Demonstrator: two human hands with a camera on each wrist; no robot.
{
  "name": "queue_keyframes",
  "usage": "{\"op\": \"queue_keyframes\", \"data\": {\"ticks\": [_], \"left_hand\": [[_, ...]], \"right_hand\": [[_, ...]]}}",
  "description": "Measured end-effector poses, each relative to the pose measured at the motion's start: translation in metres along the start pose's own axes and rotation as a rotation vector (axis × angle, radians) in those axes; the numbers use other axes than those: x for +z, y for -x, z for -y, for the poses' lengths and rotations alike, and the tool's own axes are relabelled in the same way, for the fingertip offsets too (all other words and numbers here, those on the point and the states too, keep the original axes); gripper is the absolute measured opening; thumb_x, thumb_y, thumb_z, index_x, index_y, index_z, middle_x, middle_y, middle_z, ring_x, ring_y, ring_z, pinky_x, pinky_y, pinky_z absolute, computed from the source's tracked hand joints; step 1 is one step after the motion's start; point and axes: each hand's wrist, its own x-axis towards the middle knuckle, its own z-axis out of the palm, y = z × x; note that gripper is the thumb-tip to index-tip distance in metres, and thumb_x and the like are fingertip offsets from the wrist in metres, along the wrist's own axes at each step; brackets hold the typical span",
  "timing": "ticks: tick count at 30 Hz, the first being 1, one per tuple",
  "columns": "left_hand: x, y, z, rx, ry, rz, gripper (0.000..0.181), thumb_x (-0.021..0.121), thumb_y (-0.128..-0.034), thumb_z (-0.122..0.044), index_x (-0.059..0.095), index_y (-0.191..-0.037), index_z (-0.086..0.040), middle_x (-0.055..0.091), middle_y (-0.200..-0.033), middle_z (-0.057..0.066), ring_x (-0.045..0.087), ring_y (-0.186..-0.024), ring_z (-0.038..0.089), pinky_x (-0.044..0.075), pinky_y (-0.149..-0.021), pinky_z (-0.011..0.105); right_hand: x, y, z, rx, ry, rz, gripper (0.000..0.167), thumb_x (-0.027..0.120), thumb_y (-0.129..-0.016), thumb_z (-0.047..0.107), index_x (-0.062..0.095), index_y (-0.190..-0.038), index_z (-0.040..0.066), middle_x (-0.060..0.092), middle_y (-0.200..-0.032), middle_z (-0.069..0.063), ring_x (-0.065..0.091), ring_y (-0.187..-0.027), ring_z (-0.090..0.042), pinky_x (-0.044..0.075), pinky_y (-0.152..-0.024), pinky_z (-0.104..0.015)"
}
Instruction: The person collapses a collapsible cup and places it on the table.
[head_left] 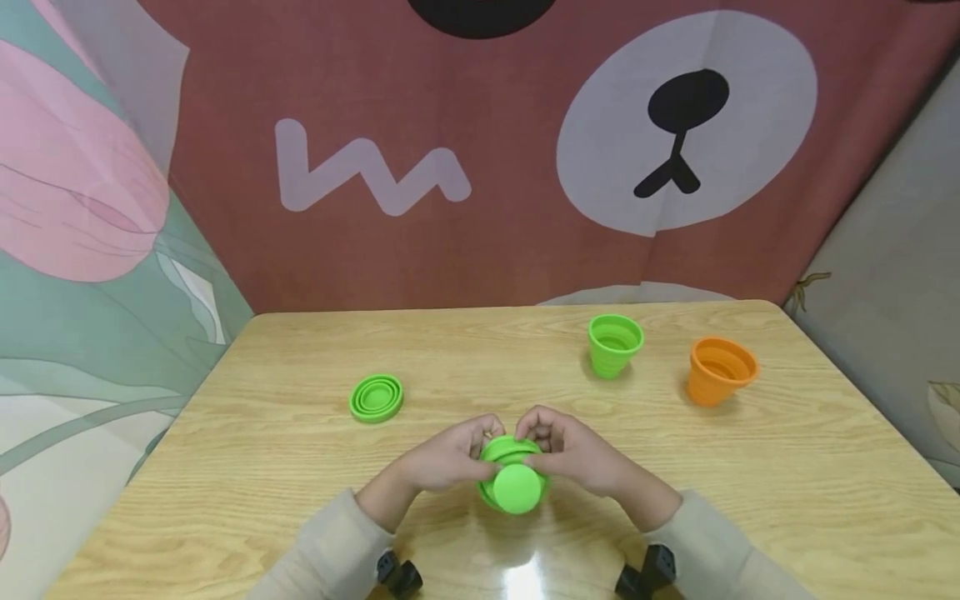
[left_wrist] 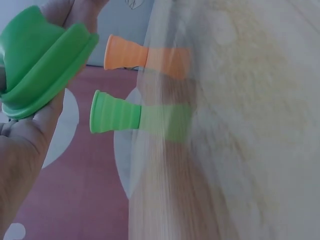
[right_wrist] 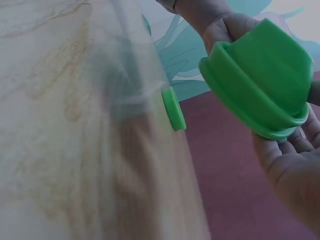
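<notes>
A green collapsible cup (head_left: 517, 487), partly folded and uneven in shape, is held above the table between both hands. My left hand (head_left: 450, 454) grips its left side, thumb on the near face and fingers at the rim. My right hand (head_left: 581, 454) grips the right side in the same way. In the left wrist view the cup (left_wrist: 45, 60) shows a tilted body with a wide rim. The right wrist view shows the cup (right_wrist: 257, 80) with a slanted fold along its wall; some fingers are hidden behind it.
A flattened green cup (head_left: 377, 398) lies on the wooden table (head_left: 300, 350) to the left. An expanded green cup (head_left: 615, 343) and an expanded orange cup (head_left: 720, 371) stand upright at the back right. Printed cloth hangs behind the table.
</notes>
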Motion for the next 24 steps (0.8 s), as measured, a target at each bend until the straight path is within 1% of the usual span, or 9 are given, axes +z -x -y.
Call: {"op": "queue_keyframes", "data": {"ticks": [3,5,8,10,13,17,20,22,24], "left_hand": [[0.0004,0.001,0.0002,0.016,-0.053,-0.042,0.018,0.045,-0.0778,0.009,0.033,-0.09,0.003,0.052,-0.078,0.003,0.054,-0.068,0.008,0.048,-0.061,0.018],[0.0005,0.002,0.0002,0.024,-0.063,-0.08,0.017,0.044,-0.0773,0.009,0.033,-0.09,0.004,0.048,-0.079,0.003,0.052,-0.069,0.008,0.047,-0.061,0.018],[0.0005,0.0032,-0.0001,0.024,-0.026,-0.111,0.017,0.043,-0.0764,0.01,0.034,-0.089,0.004,0.045,-0.081,0.004,0.051,-0.072,0.008,0.047,-0.063,0.017],[0.0007,0.0036,-0.0002,0.028,0.016,-0.107,0.017,0.042,-0.0769,0.011,0.034,-0.09,0.004,0.046,-0.083,0.005,0.052,-0.073,0.009,0.048,-0.064,0.019],[0.0014,0.0038,-0.0005,0.05,0.068,-0.073,0.016,0.04,-0.0786,0.01,0.033,-0.092,0.004,0.048,-0.084,0.005,0.054,-0.074,0.01,0.048,-0.065,0.02],[0.0016,0.0045,0.0,0.089,0.131,-0.034,0.015,0.037,-0.0808,0.008,0.033,-0.094,0.003,0.048,-0.085,0.005,0.053,-0.075,0.01,0.048,-0.067,0.02],[0.0005,0.0051,0.0018,0.113,0.179,-0.014,0.015,0.037,-0.0826,0.006,0.033,-0.096,0.0,0.048,-0.086,0.003,0.052,-0.076,0.01,0.047,-0.068,0.02],[-0.0005,0.0056,0.0034,0.136,0.219,0.001,0.015,0.038,-0.0835,0.005,0.034,-0.096,-0.001,0.049,-0.088,0.003,0.053,-0.078,0.01,0.047,-0.07,0.021],[-0.0017,0.006,0.005,0.145,0.258,0.008,0.015,0.039,-0.084,0.003,0.035,-0.097,-0.003,0.05,-0.09,0.002,0.053,-0.079,0.01,0.047,-0.071,0.021]], "right_hand": [[-0.0026,0.0019,-0.0049,-0.022,-0.12,0.021,0.021,0.045,-0.084,-0.003,0.042,-0.105,-0.004,0.05,-0.099,-0.011,0.051,-0.089,-0.016,0.046,-0.076,-0.028],[-0.0041,0.003,-0.0071,-0.039,-0.213,0.047,0.025,0.041,-0.084,-0.005,0.042,-0.109,-0.001,0.049,-0.103,-0.01,0.05,-0.093,-0.017,0.045,-0.08,-0.029],[-0.0058,0.0037,-0.0077,-0.047,-0.321,0.076,0.03,0.039,-0.083,-0.006,0.041,-0.111,0.003,0.048,-0.105,-0.01,0.048,-0.095,-0.017,0.043,-0.082,-0.03],[-0.0067,0.0038,-0.0068,-0.046,-0.361,0.083,0.031,0.041,-0.082,-0.006,0.04,-0.112,0.002,0.048,-0.104,-0.01,0.047,-0.094,-0.017,0.043,-0.082,-0.03],[-0.0071,0.0042,-0.0042,-0.029,-0.386,0.083,0.032,0.044,-0.081,-0.005,0.04,-0.112,0.002,0.048,-0.103,-0.01,0.048,-0.093,-0.016,0.044,-0.081,-0.028],[-0.0071,0.0041,-0.0012,-0.03,-0.395,0.093,0.03,0.043,-0.082,-0.005,0.04,-0.112,0.001,0.049,-0.101,-0.009,0.049,-0.091,-0.015,0.044,-0.08,-0.027],[-0.0074,0.0035,0.0005,-0.049,-0.37,0.093,0.029,0.045,-0.082,-0.005,0.041,-0.11,0.0,0.05,-0.098,-0.008,0.05,-0.088,-0.014,0.045,-0.078,-0.025],[-0.007,0.003,0.0012,-0.046,-0.348,0.081,0.029,0.047,-0.081,-0.005,0.041,-0.109,0.001,0.051,-0.096,-0.007,0.05,-0.087,-0.013,0.045,-0.077,-0.024],[-0.0069,0.0031,0.0013,-0.041,-0.329,0.068,0.03,0.049,-0.08,-0.005,0.042,-0.109,0.001,0.052,-0.096,-0.006,0.051,-0.086,-0.013,0.046,-0.076,-0.024]]}}
